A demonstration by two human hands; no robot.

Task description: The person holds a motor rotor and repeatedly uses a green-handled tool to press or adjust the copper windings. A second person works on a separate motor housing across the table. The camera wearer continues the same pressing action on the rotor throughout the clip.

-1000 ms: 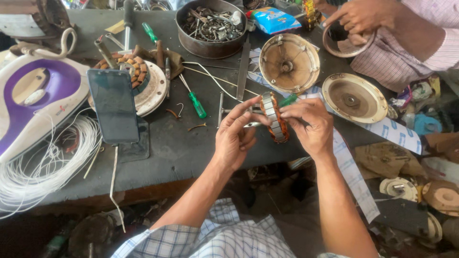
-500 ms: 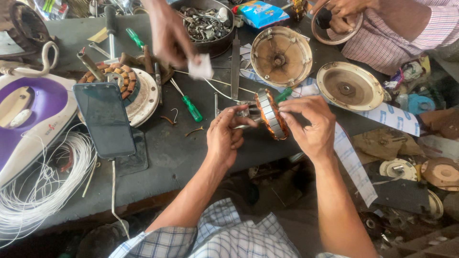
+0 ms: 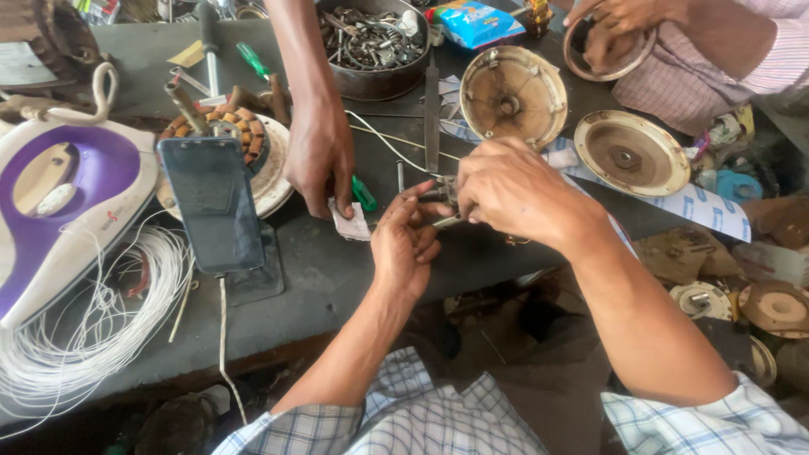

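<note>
Both my hands meet over the front of the dark workbench [image 3: 337,278]. My right hand [image 3: 510,190] covers a wound motor stator [image 3: 444,194], of which only a bit of metal shows between the hands. My left hand [image 3: 409,240] pinches the stator's left side from below. Just left of my hands, another person's hand [image 3: 318,156] reaches down from the top and presses a small white slip of paper [image 3: 350,224] onto the bench. A green-handled screwdriver [image 3: 363,192] lies beside that hand.
A phone on a stand [image 3: 212,202], a purple iron [image 3: 63,198] and a coil of white wire [image 3: 80,329] fill the left. A metal bowl of parts [image 3: 371,46] and two round motor covers [image 3: 512,91] [image 3: 630,153] lie behind. A second person's hands hold a ring [image 3: 608,46] top right.
The other person's hand has come down from the bowl and put the white slip on the bench. My right hand has closed over the stator, hiding it.
</note>
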